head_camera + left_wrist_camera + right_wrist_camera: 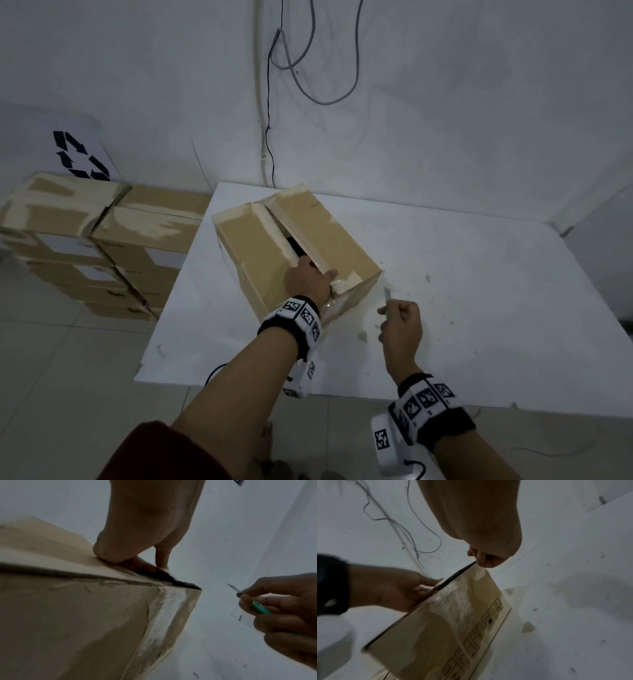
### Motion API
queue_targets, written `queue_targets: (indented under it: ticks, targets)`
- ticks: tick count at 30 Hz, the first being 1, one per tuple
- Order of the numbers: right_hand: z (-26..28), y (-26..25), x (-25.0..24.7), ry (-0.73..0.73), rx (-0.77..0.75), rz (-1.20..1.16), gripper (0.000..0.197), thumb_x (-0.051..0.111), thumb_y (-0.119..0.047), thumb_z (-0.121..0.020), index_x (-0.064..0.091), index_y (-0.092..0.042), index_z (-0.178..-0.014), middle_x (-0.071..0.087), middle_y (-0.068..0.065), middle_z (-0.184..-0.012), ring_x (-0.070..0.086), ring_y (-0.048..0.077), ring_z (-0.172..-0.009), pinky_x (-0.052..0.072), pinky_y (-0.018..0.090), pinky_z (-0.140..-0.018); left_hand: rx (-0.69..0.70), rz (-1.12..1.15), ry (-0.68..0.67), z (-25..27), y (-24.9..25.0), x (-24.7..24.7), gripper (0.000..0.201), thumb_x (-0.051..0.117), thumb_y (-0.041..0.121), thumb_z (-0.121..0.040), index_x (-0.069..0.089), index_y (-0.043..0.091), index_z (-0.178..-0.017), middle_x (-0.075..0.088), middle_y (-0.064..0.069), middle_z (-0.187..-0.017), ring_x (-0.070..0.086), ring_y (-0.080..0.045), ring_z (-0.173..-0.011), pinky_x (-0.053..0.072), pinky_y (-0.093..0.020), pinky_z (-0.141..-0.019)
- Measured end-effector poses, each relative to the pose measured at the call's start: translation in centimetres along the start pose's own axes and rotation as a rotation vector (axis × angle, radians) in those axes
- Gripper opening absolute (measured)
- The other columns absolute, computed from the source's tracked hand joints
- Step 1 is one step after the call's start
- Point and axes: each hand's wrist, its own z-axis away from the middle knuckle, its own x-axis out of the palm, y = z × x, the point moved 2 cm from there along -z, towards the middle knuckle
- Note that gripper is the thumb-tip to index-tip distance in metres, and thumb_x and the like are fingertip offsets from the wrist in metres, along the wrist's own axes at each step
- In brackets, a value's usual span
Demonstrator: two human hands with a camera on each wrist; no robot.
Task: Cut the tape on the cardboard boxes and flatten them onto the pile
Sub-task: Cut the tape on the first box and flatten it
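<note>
A brown cardboard box [318,233] stands on the white table [496,308], its top seam slit open into a dark gap. My left hand [313,274] is at the near end of that gap, fingers hooked inside and thumb lying on the taped right flap. In the left wrist view the box's [85,615] near wall carries shiny tape. My right hand [394,315] hovers just right of the box's near corner. It grips a green-handled knife [257,607] with the blade pointing up and away from the box.
Several taped boxes [102,233] are stacked on the floor to the left of the table, below a recycling sign [80,156]. Cables [308,68] hang on the wall behind. Small tape scraps [528,626] lie on the table to the right of the box.
</note>
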Motion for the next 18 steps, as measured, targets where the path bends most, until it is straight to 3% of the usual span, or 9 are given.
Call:
queue_targets:
  ticks: [2,4,6,8,10,12,15,18]
  targets:
    - [-1.4,-0.7,-0.7,0.012,-0.033,-0.032,0.012,0.052,-0.015,-0.099,0.05,-0.016,-0.087,0.067,0.006,-0.088,0.044,0.012,-0.048,0.038,0.025,-0.044,0.049,0.003,-0.058,-0.1,-0.2,-0.5,0.044,0.072,0.038,-0.083,0.048,0.008,-0.104,0.058,-0.014,-0.098,0.056,-0.033,-0.094,0.04,-0.03,-0.071]
    - [-2.7,-1.3,-1.0,-0.01,-0.095,-0.023,0.011,0.048,-0.016,-0.102,0.049,-0.016,-0.091,0.065,0.005,-0.089,0.05,0.014,-0.051,0.041,0.023,-0.044,0.125,-0.038,-0.2,0.0,-0.2,-1.9,0.042,0.072,0.03,-0.085,0.049,0.006,-0.11,0.054,-0.008,-0.087,0.053,-0.028,-0.084,0.037,-0.029,-0.07]
    - [-3.9,-1.5,-0.9,-0.038,-0.145,0.019,0.008,0.045,-0.016,-0.104,0.048,-0.013,-0.098,0.063,0.005,-0.093,0.059,0.017,-0.066,0.049,0.024,-0.054,0.197,-0.194,-0.352,-0.3,-0.2,-3.6,0.042,0.072,0.025,-0.085,0.051,0.003,-0.114,0.051,-0.004,-0.083,0.052,-0.03,-0.084,0.037,-0.03,-0.071]
    - [-4.6,-1.5,-0.7,-0.057,-0.189,0.081,0.009,0.046,-0.02,-0.104,0.05,-0.012,-0.101,0.06,0.004,-0.099,0.061,0.02,-0.086,0.052,0.028,-0.072,0.265,-0.483,-0.417,-0.8,0.2,-5.7,0.04,0.069,0.025,-0.087,0.053,0.01,-0.12,0.06,-0.009,-0.103,0.057,-0.032,-0.101,0.043,-0.033,-0.081]
    - [-5.1,-1.4,-0.6,-0.046,-0.247,0.164,0.015,0.048,-0.025,-0.103,0.053,-0.011,-0.102,0.057,0.003,-0.102,0.056,0.018,-0.096,0.046,0.026,-0.081,0.335,-0.81,-0.375,-1.4,0.6,-7.6,0.039,0.059,0.029,-0.093,0.05,0.023,-0.131,0.059,-0.007,-0.122,0.052,-0.029,-0.113,0.043,-0.035,-0.093]
    - [-5.3,-1.3,-0.6,-0.005,-0.275,0.216,0.019,0.051,-0.026,-0.102,0.057,-0.008,-0.101,0.057,0.003,-0.102,0.05,0.011,-0.096,0.039,0.021,-0.081,0.346,-0.992,-0.287,-2.0,0.8,-9.2,0.033,0.044,0.029,-0.099,0.05,0.032,-0.132,0.055,-0.007,-0.127,0.043,-0.03,-0.12,0.035,-0.04,-0.099]
    - [-4.8,-0.7,-0.7,0.015,-0.223,0.271,0.015,0.051,-0.025,-0.102,0.054,-0.01,-0.101,0.062,0.003,-0.099,0.052,0.01,-0.086,0.039,0.023,-0.071,0.273,-1.08,-0.263,-2.4,0.9,-10.0,0.036,0.042,0.034,-0.097,0.05,0.027,-0.132,0.046,-0.01,-0.135,0.032,-0.032,-0.129,0.026,-0.045,-0.107]
    - [-3.3,-0.1,-0.7,-0.031,-0.142,0.228,0.01,0.048,-0.022,-0.103,0.05,-0.013,-0.103,0.059,-0.006,-0.092,0.055,0.015,-0.087,0.039,0.016,-0.064,0.289,-1.051,-0.261,-1.8,0.8,-9.1,0.057,0.051,0.059,-0.087,0.051,0.021,-0.13,0.047,-0.011,-0.134,0.033,-0.032,-0.129,0.025,-0.048,-0.107]
